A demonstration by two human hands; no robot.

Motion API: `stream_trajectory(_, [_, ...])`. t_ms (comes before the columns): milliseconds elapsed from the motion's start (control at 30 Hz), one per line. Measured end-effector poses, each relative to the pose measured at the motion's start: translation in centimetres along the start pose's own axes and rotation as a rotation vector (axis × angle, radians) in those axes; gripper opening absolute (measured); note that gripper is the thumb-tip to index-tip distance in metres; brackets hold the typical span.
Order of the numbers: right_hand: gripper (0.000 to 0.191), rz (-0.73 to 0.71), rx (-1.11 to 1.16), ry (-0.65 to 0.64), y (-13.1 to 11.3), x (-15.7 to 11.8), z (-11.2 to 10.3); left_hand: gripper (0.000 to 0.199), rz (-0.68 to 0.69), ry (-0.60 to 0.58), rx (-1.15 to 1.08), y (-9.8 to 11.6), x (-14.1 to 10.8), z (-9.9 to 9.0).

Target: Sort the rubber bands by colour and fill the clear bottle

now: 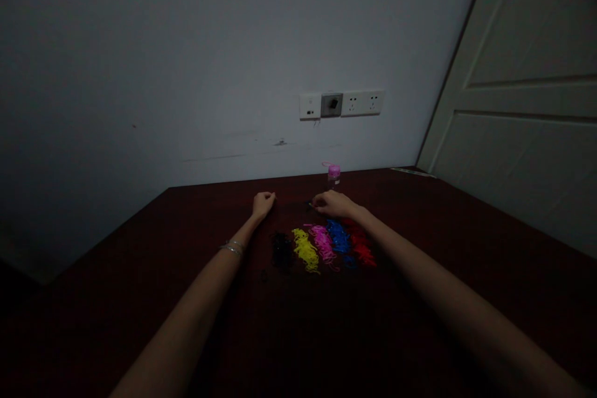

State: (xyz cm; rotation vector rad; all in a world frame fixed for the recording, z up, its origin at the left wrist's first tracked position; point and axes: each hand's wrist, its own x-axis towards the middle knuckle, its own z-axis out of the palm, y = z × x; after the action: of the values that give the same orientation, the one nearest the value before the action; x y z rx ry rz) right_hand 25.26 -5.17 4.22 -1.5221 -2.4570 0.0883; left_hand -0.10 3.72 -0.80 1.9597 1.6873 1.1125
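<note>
Several piles of thin stringy pieces lie side by side on the dark red table: black [282, 251], yellow [306, 250], pink [323, 244], blue [339, 237] and red [362, 247]. Behind the black and yellow piles, my left hand [263, 203] rests on the table with its fingers curled; whether anything is in them is too dark to tell. My right hand [332, 204] is pinched just beyond the pink and blue piles, with something small and dark at its fingertips that I cannot make out.
A small clear bottle with a pink cap [334, 173] stands behind my right hand. The wall with sockets [362, 103] borders the table [140, 249] at the back. A pale panelled door [522, 137] is on the right.
</note>
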Motion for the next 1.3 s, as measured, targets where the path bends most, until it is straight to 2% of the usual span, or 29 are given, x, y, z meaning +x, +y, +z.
stream_trajectory(100, [0.031, -0.025, -0.062, -0.100, -0.7, 1.7, 0.3, 0.032, 0.013, -0.001, 0.019, 0.0, -0.1, 0.0])
stream_trajectory(233, [0.031, -0.012, -0.145, -0.166, -1.2, 3.2, 0.8, 0.033, 0.013, -0.002, 0.027, -0.1, -0.1, 0.2])
stream_trajectory(400, [0.023, -0.025, -0.175, -0.211, -1.4, 4.0, 0.9, 0.033, -0.001, -0.001, 0.064, -0.3, 0.0, 0.3])
stream_trajectory(600, [0.022, 0.005, -0.179, -0.199, -1.4, 3.8, 0.9, 0.033, 0.020, 0.001, 0.053, -0.4, 0.1, 0.3])
stream_trajectory(800, [0.021, -0.048, 0.025, -0.148, -3.1, 3.6, 0.0, 0.034, 0.005, -0.001, 0.072, -0.4, 0.0, 0.3])
stream_trajectory(900, [0.021, -0.129, 0.117, -0.125, -5.3, 3.5, -0.5, 0.034, 0.014, -0.001, 0.069, -0.2, -0.1, 0.3])
stream_trajectory(1100, [0.019, -0.266, 0.231, -0.201, -9.5, 3.0, -0.3, 0.032, 0.032, -0.006, 0.067, 0.1, -0.4, 0.0])
stream_trajectory(1200, [0.019, -0.302, 0.290, -0.234, -9.8, 2.9, -0.2, 0.032, 0.032, -0.003, 0.083, 0.2, -0.6, -0.1])
stream_trajectory(1300, [0.021, -0.251, 0.375, -0.235, -8.7, 2.8, -0.4, 0.033, 0.029, -0.005, 0.096, 0.1, -0.6, 0.0])
